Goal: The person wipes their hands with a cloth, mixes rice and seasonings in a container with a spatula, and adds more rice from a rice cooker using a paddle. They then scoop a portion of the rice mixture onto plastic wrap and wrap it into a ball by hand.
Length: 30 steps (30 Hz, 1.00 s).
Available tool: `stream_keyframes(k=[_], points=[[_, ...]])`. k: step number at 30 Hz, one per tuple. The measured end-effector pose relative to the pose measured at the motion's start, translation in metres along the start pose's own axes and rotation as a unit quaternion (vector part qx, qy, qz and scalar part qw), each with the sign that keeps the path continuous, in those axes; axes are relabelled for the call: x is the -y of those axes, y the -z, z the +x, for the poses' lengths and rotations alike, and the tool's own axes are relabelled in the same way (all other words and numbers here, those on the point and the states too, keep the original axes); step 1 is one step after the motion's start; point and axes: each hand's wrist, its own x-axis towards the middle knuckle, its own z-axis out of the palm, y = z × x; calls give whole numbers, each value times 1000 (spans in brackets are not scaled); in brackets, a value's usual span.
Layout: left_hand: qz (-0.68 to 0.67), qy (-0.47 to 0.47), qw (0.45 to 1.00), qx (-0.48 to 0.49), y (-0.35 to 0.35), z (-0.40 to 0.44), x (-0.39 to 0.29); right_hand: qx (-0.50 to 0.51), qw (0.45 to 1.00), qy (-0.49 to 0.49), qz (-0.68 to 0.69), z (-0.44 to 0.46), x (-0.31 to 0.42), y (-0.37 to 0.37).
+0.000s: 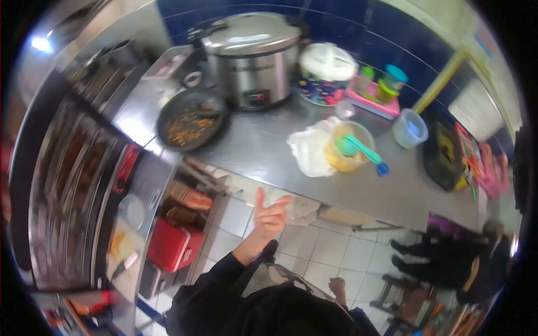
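Note:
My left hand (270, 215) is raised in front of the steel counter's near edge. Two of its digits stick out apart and the others curl; nothing is in it. Lower and to the right, my right hand (338, 287) hangs beside my body, small in view, its fingers curled and no object visible in them. Nearest on the counter (258, 151) are a black frying pan (188, 120) with browned bits and a utensil, and a clear tub (350, 148) of yellowish food with a turquoise-handled scoop (361, 148). A white cloth or bag (311, 148) lies against the tub.
A large steel cooker (255, 61) with a lit red light stands at the back, beside a patterned container (328, 75). Left are a glass-fronted cabinet (70, 168) and a red box (174, 243). A person in dark clothes (448, 260) is at the right, near a stool (400, 302).

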Motion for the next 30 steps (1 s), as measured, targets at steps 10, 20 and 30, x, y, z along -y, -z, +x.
stream_keyframes(k=[10,20,30], points=[[86,-95,992,-10,13,-61,95,77,912,165,-368,148,-71,-40],[289,-431,818,249,-13,-308,302,212,595,448,-633,85,65,-145],[341,-712,462,404,-4,-600,608,292,534,424,-671,-118,-43,-429]])
